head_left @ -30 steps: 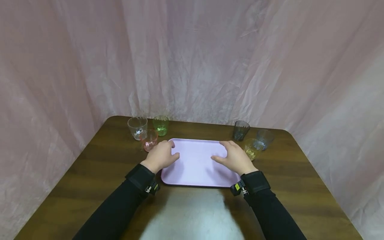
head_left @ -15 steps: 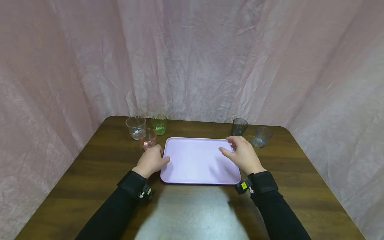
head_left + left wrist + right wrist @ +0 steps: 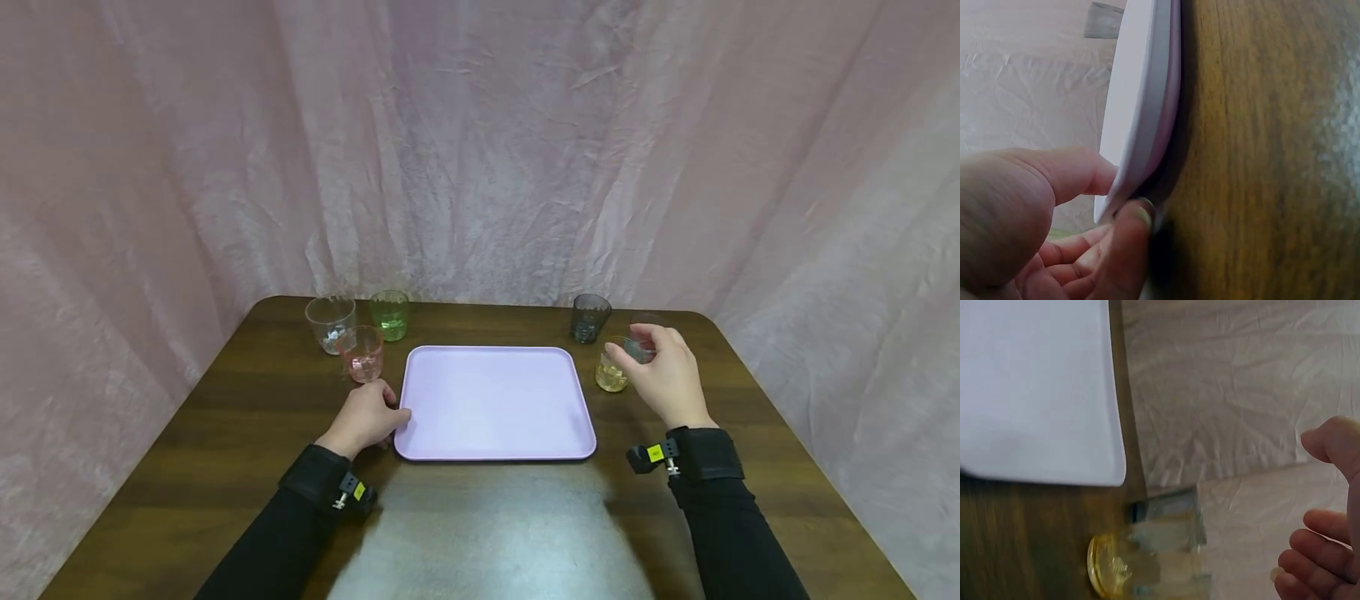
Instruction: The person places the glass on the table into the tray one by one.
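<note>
A lilac rectangular tray (image 3: 495, 404) lies on the wooden table. My left hand (image 3: 363, 418) pinches its left edge; in the left wrist view the thumb (image 3: 1079, 172) is on top of the tray's rim (image 3: 1141, 119) and fingers curl at the underside. Off the tray's right side, my right hand (image 3: 669, 379) is held with thumb and fingers apart, holding nothing. Nearest to it stands a yellow glass (image 3: 610, 379), seen also in the right wrist view. Behind that hand a bluish glass (image 3: 647, 318) is mostly hidden.
A dark grey glass (image 3: 590, 318) stands at the back right. Grouped at the back left are a clear glass (image 3: 330, 315), a green glass (image 3: 390, 315) and a pink glass (image 3: 363, 360). A pinkish curtain (image 3: 480, 167) hangs behind the table.
My left hand has drawn left from above the tray and taken hold of its left edge. My right hand has swung right, from over the tray to beside the yellow glass.
</note>
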Available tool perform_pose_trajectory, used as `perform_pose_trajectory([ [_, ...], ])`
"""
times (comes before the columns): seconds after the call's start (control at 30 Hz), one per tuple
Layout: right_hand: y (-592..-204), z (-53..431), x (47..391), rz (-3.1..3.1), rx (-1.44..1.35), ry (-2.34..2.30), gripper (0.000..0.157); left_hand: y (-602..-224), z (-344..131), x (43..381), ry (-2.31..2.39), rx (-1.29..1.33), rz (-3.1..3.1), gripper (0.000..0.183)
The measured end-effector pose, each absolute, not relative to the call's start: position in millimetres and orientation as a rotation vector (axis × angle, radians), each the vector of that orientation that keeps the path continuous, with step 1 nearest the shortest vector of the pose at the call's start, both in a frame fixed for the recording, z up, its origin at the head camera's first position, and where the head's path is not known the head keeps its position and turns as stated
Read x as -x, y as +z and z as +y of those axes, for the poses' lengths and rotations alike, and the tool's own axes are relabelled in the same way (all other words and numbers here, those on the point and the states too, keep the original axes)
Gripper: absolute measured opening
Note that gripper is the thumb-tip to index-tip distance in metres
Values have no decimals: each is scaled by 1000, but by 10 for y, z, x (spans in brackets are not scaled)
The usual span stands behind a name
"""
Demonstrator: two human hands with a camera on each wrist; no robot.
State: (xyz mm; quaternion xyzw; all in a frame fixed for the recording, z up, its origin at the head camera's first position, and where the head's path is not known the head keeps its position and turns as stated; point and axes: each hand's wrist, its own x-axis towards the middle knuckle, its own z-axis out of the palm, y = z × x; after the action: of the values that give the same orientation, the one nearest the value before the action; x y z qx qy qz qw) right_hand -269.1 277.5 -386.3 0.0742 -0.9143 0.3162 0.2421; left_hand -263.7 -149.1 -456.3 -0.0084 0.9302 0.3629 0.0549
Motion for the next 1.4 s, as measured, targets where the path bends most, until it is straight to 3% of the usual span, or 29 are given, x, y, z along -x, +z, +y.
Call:
perform_pose_trajectory([
  [0.77,-4142,3018,2831,-2547,47,1049,78,-4690,-1519,2621,1292,74,2731,20],
  [1.4,-4529,3028,2999,-2524,221,1187,106,-4725,-1559,2650,1334,-1,2731,19],
])
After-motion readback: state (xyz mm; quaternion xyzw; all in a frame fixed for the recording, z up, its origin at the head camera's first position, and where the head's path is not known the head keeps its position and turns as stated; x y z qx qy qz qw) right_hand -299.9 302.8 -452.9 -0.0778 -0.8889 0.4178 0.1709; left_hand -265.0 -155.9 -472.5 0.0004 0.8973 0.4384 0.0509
